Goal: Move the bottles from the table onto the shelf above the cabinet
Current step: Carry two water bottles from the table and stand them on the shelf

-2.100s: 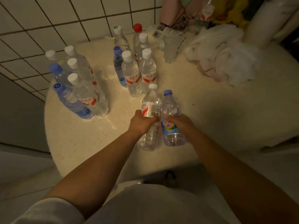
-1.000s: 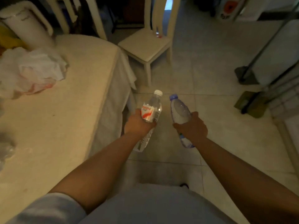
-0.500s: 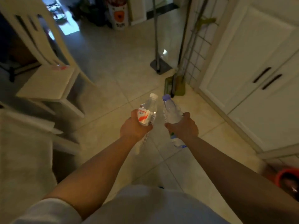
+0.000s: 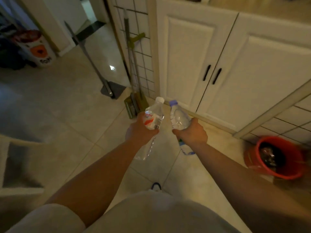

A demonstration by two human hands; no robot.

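In front of the cabinet, above the floor | our left hand wraps the white-capped bottle, our right hand the blue-capped bottle, both gripped mid-body | clear thin plastic, look nearly empty: we judge them light, crushable, slick | white-capped one has a red-white label.

Bare forearms — short pale-grey sleeve, light-grey shorts — white shoe with dark trim

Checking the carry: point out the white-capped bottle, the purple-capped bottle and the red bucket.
white-capped bottle [image 4: 153, 118]: head view, on its red-and-white label.
purple-capped bottle [image 4: 178, 117]: head view, on its clear shoulder.
red bucket [image 4: 252, 158]: head view, on its outer wall.
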